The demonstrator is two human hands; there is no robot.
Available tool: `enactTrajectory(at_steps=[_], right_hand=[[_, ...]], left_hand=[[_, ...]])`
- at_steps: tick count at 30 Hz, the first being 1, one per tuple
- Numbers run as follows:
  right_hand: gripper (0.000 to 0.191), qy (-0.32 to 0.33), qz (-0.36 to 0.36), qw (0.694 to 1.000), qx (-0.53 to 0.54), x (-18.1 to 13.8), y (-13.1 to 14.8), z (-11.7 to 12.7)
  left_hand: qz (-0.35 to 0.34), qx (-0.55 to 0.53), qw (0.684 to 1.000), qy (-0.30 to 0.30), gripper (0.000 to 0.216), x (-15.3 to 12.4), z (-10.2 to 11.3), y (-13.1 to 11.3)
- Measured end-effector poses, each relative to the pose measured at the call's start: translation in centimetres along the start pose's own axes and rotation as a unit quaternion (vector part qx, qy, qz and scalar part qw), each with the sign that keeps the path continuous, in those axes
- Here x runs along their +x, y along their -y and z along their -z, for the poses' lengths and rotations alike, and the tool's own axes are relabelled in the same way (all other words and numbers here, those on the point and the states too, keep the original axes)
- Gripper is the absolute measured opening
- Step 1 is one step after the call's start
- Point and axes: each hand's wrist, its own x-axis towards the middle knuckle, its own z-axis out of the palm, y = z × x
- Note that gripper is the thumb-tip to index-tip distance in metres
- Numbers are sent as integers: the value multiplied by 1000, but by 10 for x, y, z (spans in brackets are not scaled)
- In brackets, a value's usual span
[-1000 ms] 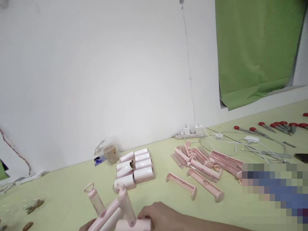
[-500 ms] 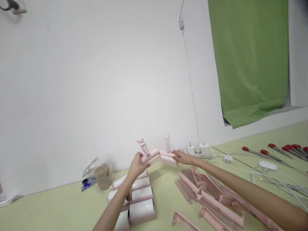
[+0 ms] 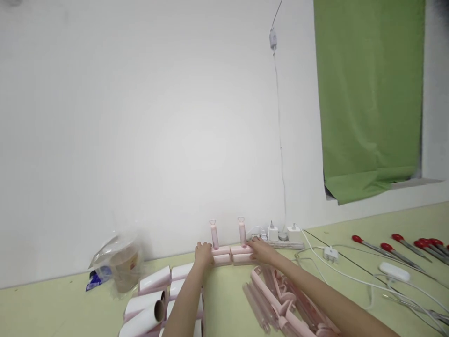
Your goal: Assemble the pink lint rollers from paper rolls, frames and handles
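Two pink lint rollers stand side by side on the green table against the white wall, handles upright. My left hand (image 3: 203,253) grips the end of the left roller (image 3: 220,255). My right hand (image 3: 260,250) is closed on the end of the right roller (image 3: 241,253). Both arms reach far forward across the table. White paper rolls (image 3: 154,299) lie below my left arm. A heap of pink plastic roller parts (image 3: 277,299) lies under my right forearm.
A power strip (image 3: 280,241) with white chargers sits at the wall right of the rollers, with white cables (image 3: 351,269) trailing right. Red-handled screwdrivers (image 3: 396,245) lie at the far right. A plastic bag with a paper cup (image 3: 121,267) stands left. A green curtain (image 3: 368,93) hangs upper right.
Both hands carried the two lint rollers from near my body up and forward, then set them down upright at the wall. The camera view tilted up.
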Motion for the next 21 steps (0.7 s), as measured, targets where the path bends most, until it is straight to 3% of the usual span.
enactTrajectory(at_steps=[4,9,12,16,18,21], right_hand=[[28,-71,-28,997,19,-4,9,1],[34,-153,10,984,87,-29,54,11],[34,-139,93,976,140,-50,111,7],[46,-84,197,958,189,-77,187,-10],[48,-66,219,952,203,-86,211,-19],[41,-45,198,952,229,-95,226,-27]], left_hand=[[-13,-12,998,-57,36,-9,3,-2],[-52,-86,979,-175,61,-68,32,18],[-38,-158,953,-257,41,-120,46,28],[1,-251,914,-319,25,-189,38,23],[7,-282,902,-326,22,-217,30,18],[36,-315,888,-333,22,-249,23,17]])
